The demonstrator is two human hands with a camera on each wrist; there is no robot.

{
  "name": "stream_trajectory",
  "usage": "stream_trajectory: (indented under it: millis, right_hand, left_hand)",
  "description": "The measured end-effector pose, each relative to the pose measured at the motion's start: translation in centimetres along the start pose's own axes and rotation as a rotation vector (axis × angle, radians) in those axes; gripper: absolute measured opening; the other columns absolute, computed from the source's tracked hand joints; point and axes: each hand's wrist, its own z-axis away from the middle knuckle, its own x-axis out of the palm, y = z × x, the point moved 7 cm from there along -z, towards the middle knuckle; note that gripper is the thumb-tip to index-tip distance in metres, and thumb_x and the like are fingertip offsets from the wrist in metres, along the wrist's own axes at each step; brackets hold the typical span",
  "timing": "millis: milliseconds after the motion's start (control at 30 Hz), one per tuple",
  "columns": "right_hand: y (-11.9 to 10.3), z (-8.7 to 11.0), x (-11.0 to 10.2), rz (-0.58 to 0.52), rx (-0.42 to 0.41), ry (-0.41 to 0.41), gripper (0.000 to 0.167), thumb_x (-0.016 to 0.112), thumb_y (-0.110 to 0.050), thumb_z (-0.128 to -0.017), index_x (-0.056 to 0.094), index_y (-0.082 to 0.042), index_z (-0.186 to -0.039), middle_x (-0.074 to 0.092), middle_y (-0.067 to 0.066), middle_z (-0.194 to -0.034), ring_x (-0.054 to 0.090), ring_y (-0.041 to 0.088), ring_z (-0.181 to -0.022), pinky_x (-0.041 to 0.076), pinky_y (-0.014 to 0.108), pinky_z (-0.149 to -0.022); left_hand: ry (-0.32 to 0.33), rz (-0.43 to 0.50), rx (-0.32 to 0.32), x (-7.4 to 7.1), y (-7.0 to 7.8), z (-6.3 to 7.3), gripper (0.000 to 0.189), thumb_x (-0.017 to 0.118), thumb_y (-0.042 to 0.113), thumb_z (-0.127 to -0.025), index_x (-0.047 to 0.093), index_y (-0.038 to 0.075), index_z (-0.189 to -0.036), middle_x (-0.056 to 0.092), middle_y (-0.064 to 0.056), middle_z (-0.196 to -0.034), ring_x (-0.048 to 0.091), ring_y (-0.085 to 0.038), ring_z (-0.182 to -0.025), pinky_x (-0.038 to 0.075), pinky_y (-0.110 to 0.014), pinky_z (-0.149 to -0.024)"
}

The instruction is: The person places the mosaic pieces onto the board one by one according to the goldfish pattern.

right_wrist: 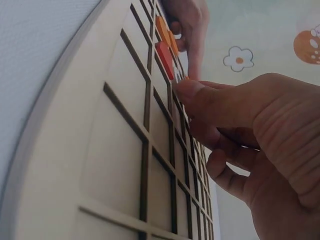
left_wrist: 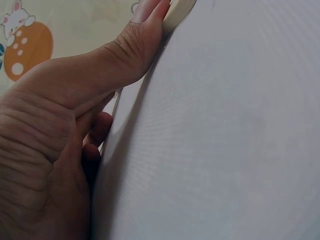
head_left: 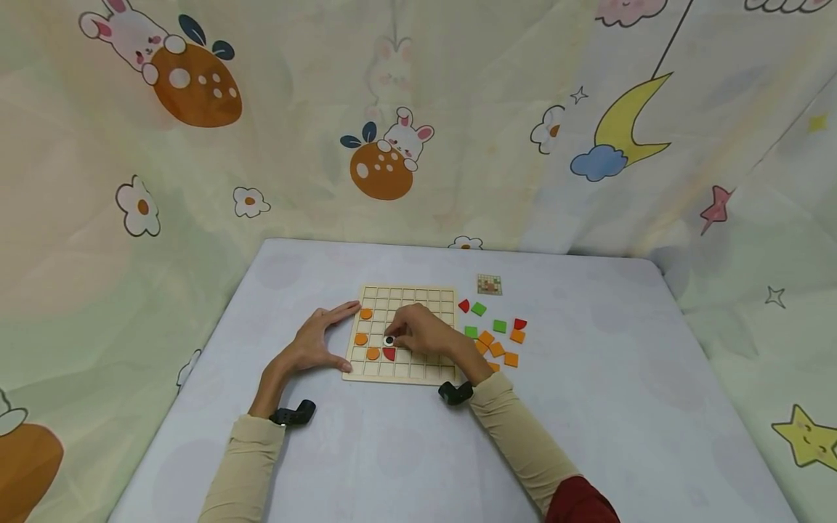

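A pale wooden grid board (head_left: 421, 372) lies on the table. My left hand (head_left: 310, 344) spreads thumb and fingers against its left edge; in the left wrist view the thumb (left_wrist: 142, 42) presses the board's rim. With thumb and fingertips my right hand (head_left: 423, 331) pinches a small white piece with a black dot (head_left: 389, 341) over the left half of the grid. A red quarter-round piece (head_left: 389, 354) sits in the square just below. Orange round discs (head_left: 373, 354) occupy squares to the left. In the right wrist view the right hand (right_wrist: 250, 117) mostly hides the white piece.
Right of the board lie loose orange squares (head_left: 511, 359), green squares (head_left: 500, 326) and red quarter-round pieces (head_left: 519, 324). A small patterned card (head_left: 489, 284) is at the back. The white-covered table (head_left: 588, 407) meets a patterned cloth backdrop.
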Motion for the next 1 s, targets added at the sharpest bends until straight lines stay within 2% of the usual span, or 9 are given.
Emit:
stream_trajectory:
  millis: [133,233,367,567,633,700,800,867,1000]
  right_hand:
    - [-0.1,0.5,-1.0,0.020,0.013,0.033,0.022,0.083,-0.004,-0.095,0.085,-0.003,-0.117,0.080,0.006,-0.106,0.071,0.016,-0.098,0.057,0.030,-0.088]
    - [0.5,1.4,-2.2,0.006,0.072,0.057,0.024,0.083,-0.006,-0.094,0.085,-0.003,-0.118,0.080,0.005,-0.106,0.068,0.015,-0.094,0.054,0.031,-0.085]
    - [2.1,3.2,-4.1,-0.020,0.154,0.082,0.025,0.085,-0.008,-0.094,0.084,-0.003,-0.119,0.079,0.004,-0.106,0.064,0.015,-0.092,0.051,0.032,-0.083]
    - [4.8,6.3,-6.8,-0.026,0.232,0.137,0.026,0.088,-0.007,-0.091,0.084,-0.002,-0.117,0.079,0.005,-0.105,0.067,0.016,-0.091,0.057,0.038,-0.083]
    - [5.6,7.2,-7.5,-0.028,0.242,0.153,0.025,0.087,-0.006,-0.092,0.084,-0.001,-0.116,0.079,0.007,-0.104,0.067,0.019,-0.091,0.054,0.050,-0.102]
    - [6.0,7.9,-8.1,-0.028,0.247,0.167,0.025,0.087,-0.004,-0.091,0.083,0.000,-0.116,0.079,0.009,-0.104,0.069,0.021,-0.093,0.052,0.058,-0.106]
    - [6.7,8.6,-8.8,-0.004,0.260,0.189,0.025,0.087,-0.002,-0.090,0.084,0.002,-0.114,0.081,0.011,-0.103,0.068,0.023,-0.093,0.050,0.056,-0.106]
    - [7.1,9.0,-9.0,0.013,0.288,0.195,0.026,0.088,-0.002,-0.088,0.085,0.001,-0.114,0.082,0.010,-0.103,0.067,0.024,-0.093,0.054,0.047,-0.088]
    - [7.7,9.8,-9.3,0.041,0.311,0.197,0.026,0.088,-0.003,-0.088,0.085,0.000,-0.113,0.083,0.009,-0.102,0.071,0.025,-0.095,0.047,0.054,-0.116]
  left_hand:
    - [0.008,0.000,0.005,0.0,0.0,0.0,0.130,0.109,0.046,-0.055,0.047,0.022,-0.167,0.041,-0.001,-0.177,0.045,-0.021,-0.111,0.036,-0.043,-0.096]
    - [0.012,-0.012,0.014,0.0,0.0,0.1,0.131,0.109,0.047,-0.055,0.047,0.020,-0.167,0.042,-0.004,-0.177,0.045,-0.020,-0.111,0.036,-0.042,-0.094]
    - [0.012,-0.018,0.016,0.0,0.0,0.1,0.131,0.109,0.047,-0.055,0.047,0.020,-0.167,0.042,-0.004,-0.177,0.044,-0.020,-0.110,0.036,-0.041,-0.094]
    - [0.009,-0.010,0.010,0.1,-0.1,0.0,0.131,0.110,0.045,-0.055,0.047,0.022,-0.167,0.041,-0.002,-0.177,0.046,-0.020,-0.113,0.038,-0.043,-0.097]
    - [0.012,-0.012,0.013,0.1,0.0,0.0,0.131,0.110,0.045,-0.055,0.047,0.021,-0.167,0.041,-0.003,-0.177,0.046,-0.020,-0.114,0.038,-0.043,-0.097]
    - [0.010,-0.011,0.012,0.1,0.0,-0.1,0.131,0.110,0.045,-0.054,0.047,0.021,-0.167,0.042,-0.002,-0.177,0.046,-0.020,-0.113,0.038,-0.042,-0.097]
    - [0.006,-0.006,0.008,0.1,0.1,-0.2,0.131,0.110,0.046,-0.054,0.047,0.023,-0.167,0.041,-0.001,-0.177,0.047,-0.021,-0.114,0.039,-0.043,-0.098]
    - [0.001,-0.004,0.003,0.1,0.1,-0.2,0.131,0.110,0.046,-0.054,0.047,0.023,-0.168,0.040,0.000,-0.178,0.047,-0.021,-0.116,0.039,-0.044,-0.099]
    - [-0.003,-0.004,0.002,0.2,-0.1,-0.2,0.131,0.110,0.046,-0.055,0.047,0.023,-0.168,0.040,0.000,-0.178,0.048,-0.021,-0.119,0.040,-0.045,-0.101]
